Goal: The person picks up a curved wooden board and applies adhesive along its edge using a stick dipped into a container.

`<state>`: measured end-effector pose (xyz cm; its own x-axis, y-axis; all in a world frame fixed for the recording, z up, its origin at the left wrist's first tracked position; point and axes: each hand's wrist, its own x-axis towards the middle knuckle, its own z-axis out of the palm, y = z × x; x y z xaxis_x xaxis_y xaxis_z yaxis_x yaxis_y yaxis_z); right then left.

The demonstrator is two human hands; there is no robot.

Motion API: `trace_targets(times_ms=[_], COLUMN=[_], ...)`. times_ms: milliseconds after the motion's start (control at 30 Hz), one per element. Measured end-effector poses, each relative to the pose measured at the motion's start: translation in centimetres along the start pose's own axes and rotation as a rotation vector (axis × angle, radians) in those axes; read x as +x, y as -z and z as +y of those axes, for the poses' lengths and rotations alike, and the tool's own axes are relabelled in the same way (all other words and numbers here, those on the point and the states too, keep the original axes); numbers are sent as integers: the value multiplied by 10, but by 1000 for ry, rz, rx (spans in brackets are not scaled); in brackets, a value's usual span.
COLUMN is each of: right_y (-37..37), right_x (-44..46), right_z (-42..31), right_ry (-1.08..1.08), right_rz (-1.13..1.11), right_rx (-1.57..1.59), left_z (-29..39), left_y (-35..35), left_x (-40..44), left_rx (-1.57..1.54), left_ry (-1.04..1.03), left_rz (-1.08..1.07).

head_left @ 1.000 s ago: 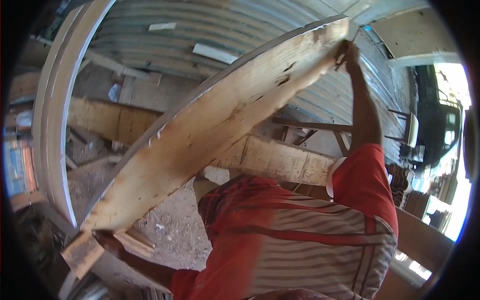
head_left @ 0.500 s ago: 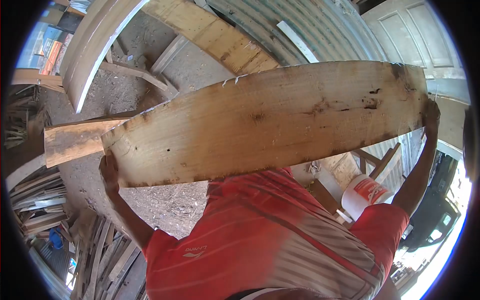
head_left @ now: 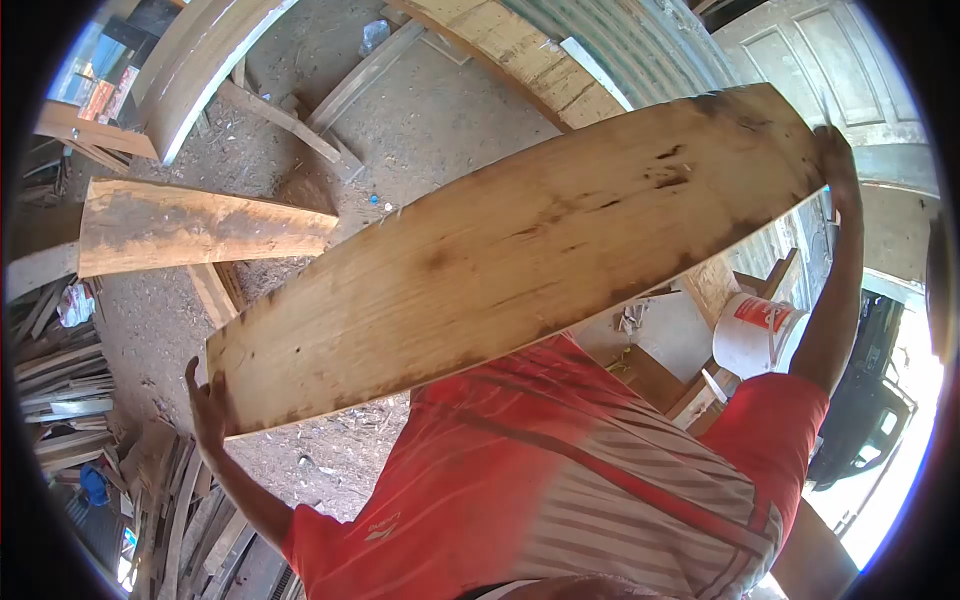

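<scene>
A wide wooden board point(head_left: 520, 250) spans the view in front of my red shirt, tilted so its right end is higher. Dark stains and small cracks mark its face, mostly toward the right. My left hand point(head_left: 208, 408) presses against the board's left end, with one finger lifted off. At the opposite end, my right hand point(head_left: 838, 165) grips the board's edge, its fingers partly hidden. A thin, pointed sliver of something juts up beside my right hand; I cannot make out what it is.
Another rough plank point(head_left: 200, 230) lies at the left over a wooden support. Scrap wood point(head_left: 70, 385) is piled at lower left. A white bucket point(head_left: 745, 335) stands at right, near boards. Corrugated metal sheets point(head_left: 640, 50) and a panelled door point(head_left: 825, 75) are at the back.
The board has tilted more, its left end dropping and its right end rising, with both hands moving along. My view has shifted, showing more of the plank at left.
</scene>
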<state>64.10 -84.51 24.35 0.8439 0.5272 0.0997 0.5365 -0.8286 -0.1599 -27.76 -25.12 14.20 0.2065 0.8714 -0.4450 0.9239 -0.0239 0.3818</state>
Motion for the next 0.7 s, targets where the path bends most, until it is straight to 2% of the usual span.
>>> trace_targets(times_ms=[67,133,200,267,333,367,400,467,500,533,600,633,700], right_y=[-15,-32,-44,-54,-67,-71,-77,-90,-76,-74,-59,-59,-73], right_x=[15,25,24,31,53,55,55,53,42,38,17,17,18], right_z=[-30,-54,-65,-72,-63,-59,-58,-56,-88,-104,-146,-162,-171], right_ry=[-17,-20,7,37,98,116,151,223,118,68,11,-40,39], right_rz=[-25,-55,-91,-149,-250,-267,-233,-138,-265,-285,-298,-346,-268], right_rx=[17,-9,94,91,-49,-85,-84,-81,-88,-121,-34,-63,-135], left_z=[-10,-35,-97,-192,-238,-243,-245,-242,-225,-208,-106,-91,-95], left_y=[30,69,108,158,178,184,191,192,189,185,174,172,180], left_x=[-33,-61,-85,-105,-138,-152,-160,-165,-168,-170,-178,-172,-160], left_rx=[-20,49,-14,-473,-721,-612,-500,-546,-695,-849,-1329,-1350,-1254], left_ry=[80,-75,-186,-314,-419,-425,-431,-439,-371,-310,-42,-59,-143], left_rz=[-70,-93,-50,-49,94,286,464,657,702,756,993,1094,1152])
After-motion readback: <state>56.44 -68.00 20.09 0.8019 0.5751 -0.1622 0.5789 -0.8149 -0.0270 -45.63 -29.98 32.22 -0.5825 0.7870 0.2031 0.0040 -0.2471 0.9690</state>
